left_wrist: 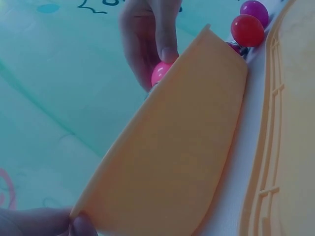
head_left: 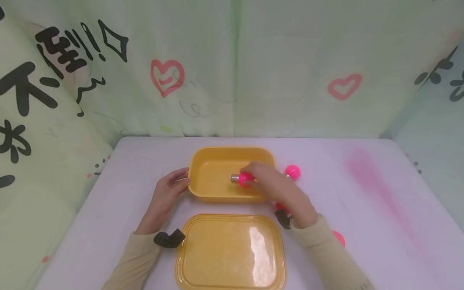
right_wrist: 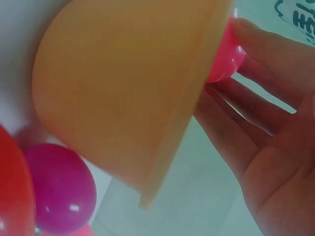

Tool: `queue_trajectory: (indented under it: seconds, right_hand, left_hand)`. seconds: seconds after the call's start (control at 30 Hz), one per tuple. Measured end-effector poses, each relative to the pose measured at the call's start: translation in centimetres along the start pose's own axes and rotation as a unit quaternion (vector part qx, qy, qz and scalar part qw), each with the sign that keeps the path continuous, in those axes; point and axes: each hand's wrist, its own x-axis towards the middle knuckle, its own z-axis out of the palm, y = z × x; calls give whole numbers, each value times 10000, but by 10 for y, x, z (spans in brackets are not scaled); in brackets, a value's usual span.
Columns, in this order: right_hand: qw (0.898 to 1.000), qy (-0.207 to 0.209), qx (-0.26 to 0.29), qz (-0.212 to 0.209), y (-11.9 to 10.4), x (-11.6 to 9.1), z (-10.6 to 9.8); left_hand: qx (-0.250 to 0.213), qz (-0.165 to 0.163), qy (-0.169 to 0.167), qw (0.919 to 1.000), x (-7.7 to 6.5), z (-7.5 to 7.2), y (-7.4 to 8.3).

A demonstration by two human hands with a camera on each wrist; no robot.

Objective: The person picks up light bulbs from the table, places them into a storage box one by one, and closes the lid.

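Observation:
My right hand [head_left: 270,181] pinches a pink light bulb [head_left: 245,180] by its round end, above the inside of a yellow plastic box [head_left: 232,198]. The bulb's silver screw base points left in the head view. In the right wrist view the bulb [right_wrist: 229,59] shows just past the box rim, between thumb and fingers. On the box's left end, my left hand [head_left: 168,193] grips the rim; the left wrist view shows thumb and finger [left_wrist: 82,225] at that corner. A yellow lid [head_left: 221,251] lies flat on the table in front of the box.
Right of the box lie a pink bulb [head_left: 292,172] and a red bulb [head_left: 280,207], partly hidden by my right wrist. A purple ball-shaped bulb [right_wrist: 61,189] sits beside the red one. Another pink round thing [head_left: 339,237] shows behind my right sleeve. A curtain [head_left: 282,80] hangs behind the white table [head_left: 326,193].

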Motion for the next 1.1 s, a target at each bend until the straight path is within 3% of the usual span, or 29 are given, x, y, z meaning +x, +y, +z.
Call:
queue_trajectory:
  seconds: [0.2,0.5,0.77,0.93,1.1]
  right_hand:
    - [9994,10,-204,-285,-4,7,9]
    - [9993,-339,4,170,-14,18,18]
    - [9991,-298,-312,46,-12,23,25]
    - [9986,-410,-288,182,-12,22,26]
    - [9985,-455,-307,64,-10,23,27]
  left_hand:
    - [-42,27,2,10000,1,0,-1]
    - [-27,1,21,10000,0,-2,-1]
    - [-89,-24,25,10000,1,-2,-3]
    - [-90,-15,-1,10000,1,-1,-3]
    - [-66,64,-25,10000,-1,0,-2]
